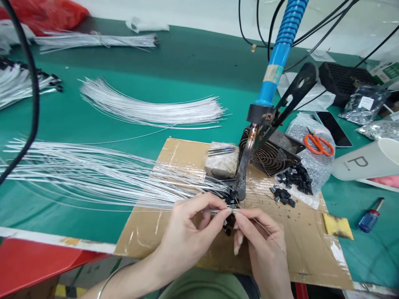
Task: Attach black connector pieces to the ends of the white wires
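Observation:
My left hand (195, 232) pinches a thin white wire between thumb and forefinger, in front of the soldering iron's metal shaft (247, 151). My right hand (264, 245) meets it fingertip to fingertip, closed at the same wire's end. A fine silvery strand (268, 232) crosses the right fingers; it looks like solder wire, but I cannot be sure. Small black connectors (229, 228) lie partly hidden beneath the hands. A loose spread of white wires (102, 174) reaches from the left to just behind my fingers. The iron's blue handle (279, 58) slants up above them.
Cardboard (311, 257) covers the work area. Around it are a round fan grille (264, 158), black connector pieces (296, 178), orange scissors (318, 143), a yellow sponge (338, 226), a screwdriver (370, 216) and a white cup (368, 160). Another wire bundle (149, 109) lies behind; a black cable (33, 83) hangs left.

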